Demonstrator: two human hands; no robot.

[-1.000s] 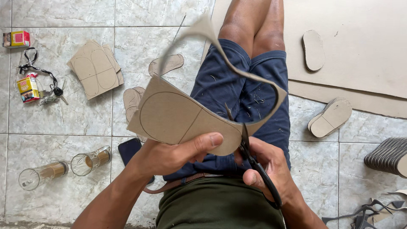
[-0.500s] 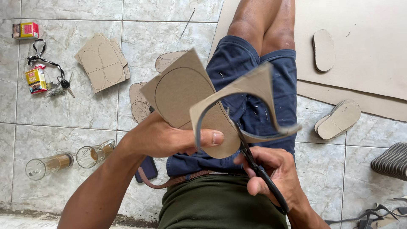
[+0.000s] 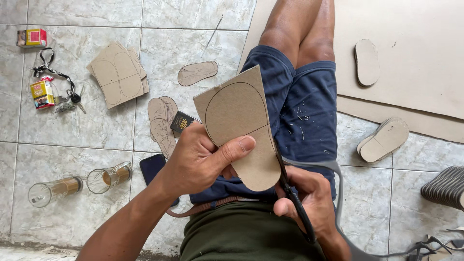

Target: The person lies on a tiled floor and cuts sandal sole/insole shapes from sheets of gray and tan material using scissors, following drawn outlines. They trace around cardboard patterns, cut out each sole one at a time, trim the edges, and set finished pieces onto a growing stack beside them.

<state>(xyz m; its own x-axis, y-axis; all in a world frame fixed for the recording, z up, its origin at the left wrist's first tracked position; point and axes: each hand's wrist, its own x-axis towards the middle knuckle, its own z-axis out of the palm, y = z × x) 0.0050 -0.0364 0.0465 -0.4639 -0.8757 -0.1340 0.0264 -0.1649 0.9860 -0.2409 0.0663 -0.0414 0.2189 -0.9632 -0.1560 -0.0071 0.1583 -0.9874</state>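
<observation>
- The left hand (image 3: 200,162) is pinching a piece of brown cardboard (image 3: 239,128), thumb pressed flat on the front face and fingers curled behind it. The piece is held up over the person's lap, above the blue shorts (image 3: 295,111).
- The cardboard has a sole outline drawn on it in pen. The bottom end is already rounded off, while the top still has straight edges and a pointed corner.
- The right hand (image 3: 311,205) is closed round the handles of black scissors (image 3: 292,193), and the blades sit right at the right-hand edge of the cardboard, touching it. Can't tell how wide the blades are apart, they're mostly hidden behind the piece.
- A thin grey strip (image 3: 338,193) curls off near the right hand and runs down past the wrist.
- On the tile floor to the left: a stack of cardboard pieces with sole outlines (image 3: 117,73), a few cut-out soles (image 3: 162,123), two glasses lying on their sides (image 3: 79,183), a dark phone (image 3: 153,166) and a bunch of keys (image 3: 60,89).
- On the right there's a big cardboard sheet (image 3: 415,58) with one cut sole (image 3: 367,62) on it.
</observation>
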